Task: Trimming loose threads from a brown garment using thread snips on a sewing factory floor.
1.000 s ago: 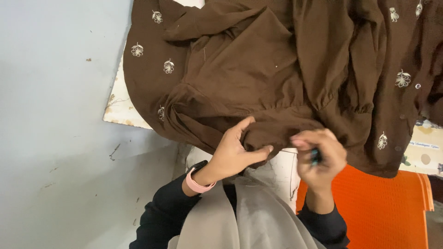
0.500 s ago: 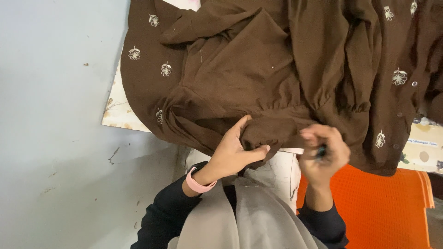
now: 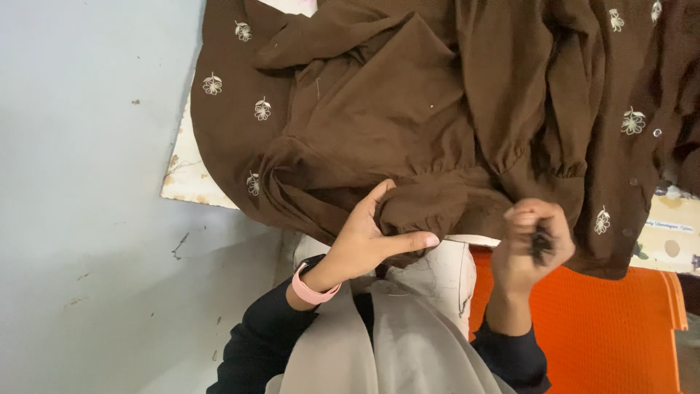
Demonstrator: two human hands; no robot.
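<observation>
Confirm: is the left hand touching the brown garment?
Touching. The head view shows the left hand pinching a gathered edge of the brown garment, thumb under the fold and fingers over it.

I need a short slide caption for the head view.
Left hand pinches brown garment; right hand grips a small dark tool beside it.

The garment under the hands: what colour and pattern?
Dark brown garment with small white embroidered flowers, shown in the head view.

I see a pale grey-blue floor [image 3: 87, 182] at left, scuffed, with small dark marks. A chipped white tabletop [image 3: 186, 179] edge shows. An orange plastic chair [image 3: 605, 335] sits lower right; light is even.
</observation>
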